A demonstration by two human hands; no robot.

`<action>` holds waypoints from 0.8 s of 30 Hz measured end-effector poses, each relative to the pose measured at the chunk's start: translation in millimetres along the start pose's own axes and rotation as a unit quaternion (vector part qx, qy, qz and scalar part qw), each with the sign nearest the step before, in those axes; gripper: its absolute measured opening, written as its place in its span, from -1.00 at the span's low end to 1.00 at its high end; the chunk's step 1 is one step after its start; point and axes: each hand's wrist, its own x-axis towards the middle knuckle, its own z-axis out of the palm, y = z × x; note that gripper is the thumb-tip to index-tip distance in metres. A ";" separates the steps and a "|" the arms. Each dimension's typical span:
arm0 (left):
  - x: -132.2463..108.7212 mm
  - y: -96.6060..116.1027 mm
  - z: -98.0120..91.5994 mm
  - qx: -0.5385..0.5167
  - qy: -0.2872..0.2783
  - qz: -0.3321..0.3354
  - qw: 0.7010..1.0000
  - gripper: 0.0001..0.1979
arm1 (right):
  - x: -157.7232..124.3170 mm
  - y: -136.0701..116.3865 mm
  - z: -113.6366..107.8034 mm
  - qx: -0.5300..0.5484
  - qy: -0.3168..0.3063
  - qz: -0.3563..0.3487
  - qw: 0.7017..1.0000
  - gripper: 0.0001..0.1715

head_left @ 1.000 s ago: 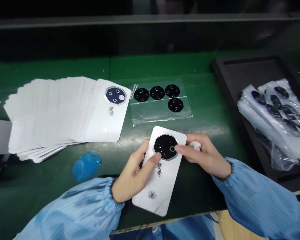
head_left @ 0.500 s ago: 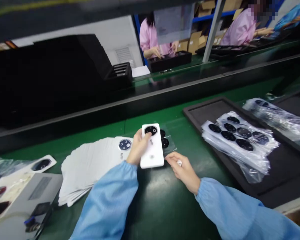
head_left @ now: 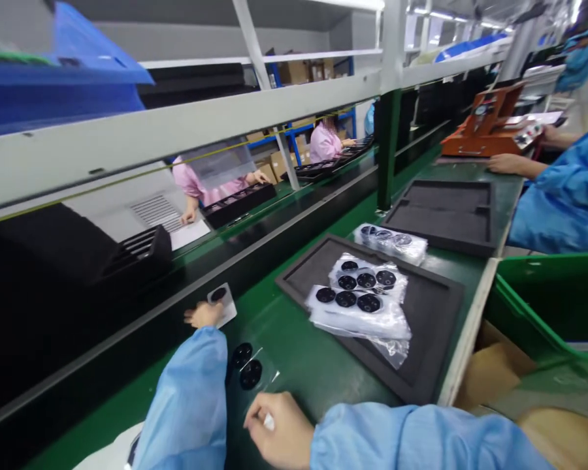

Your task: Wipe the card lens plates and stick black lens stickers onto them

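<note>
At the back of the green bench, by the black ledge, lies a white phone-shaped panel (head_left: 230,309) with a dark round camera area. My left hand (head_left: 206,315) is beside it and overlaps its left edge, fingers spread out to the left and slightly blurred. Closer to me, my right hand (head_left: 280,427) is closed, and a small white piece (head_left: 269,422) shows between its curled fingers. Two black round camera covers (head_left: 251,374) in clear film lie between my hands. Part of the white panel stack (head_left: 108,453) shows at the lower left, mostly hidden by my left sleeve.
Bagged panels with black camera covers (head_left: 360,320) rest on a dark foam tray (head_left: 434,326). Behind are another wrapped bundle (head_left: 392,243) and a second tray (head_left: 441,212). A green bin (head_left: 558,274) stands right. A co-worker's hand (head_left: 509,163) is near an orange machine (head_left: 490,127).
My view has swung right and up. My left hand has carried the white panel away from my right hand to the ledge, and its fingers have spread. My right hand keeps the white piece.
</note>
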 end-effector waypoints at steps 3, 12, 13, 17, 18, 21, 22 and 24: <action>-3.7 20.0 8.5 0.026 -0.010 0.039 0.999 -0.64 | -0.8 -0.3 -1.1 -0.014 0.001 -0.003 1.000 -0.86; -99.3 81.0 0.3 -0.030 -0.234 0.338 0.911 -0.72 | 8.3 4.6 -10.1 -0.045 -0.071 -0.032 0.996 -0.73; -108.9 72.0 -8.4 -0.030 -0.224 0.333 0.916 -0.72 | 9.8 5.0 -11.3 -0.047 -0.076 -0.033 0.995 -0.71; -160.1 5.8 -35.2 -0.010 -0.129 0.249 0.960 -0.70 | 14.1 3.2 -18.2 -0.036 -0.076 -0.042 0.996 -0.72; -177.7 -11.8 -37.5 -0.002 -0.103 0.224 0.969 -0.68 | 14.4 2.3 -20.7 -0.027 -0.075 -0.043 0.996 -0.72; -232.4 -51.9 -36.2 0.030 -0.037 0.163 0.985 -0.61 | 16.7 1.6 -28.8 0.013 -0.067 -0.037 0.997 -0.66; -247.3 -61.0 -35.5 0.041 -0.016 0.145 0.988 -0.58 | 18.9 2.5 -31.2 0.027 -0.061 -0.030 0.997 -0.64; -267.4 -76.7 -38.8 0.063 0.029 0.097 0.993 -0.55 | 25.8 5.5 -34.6 0.051 -0.048 -0.008 0.997 -0.62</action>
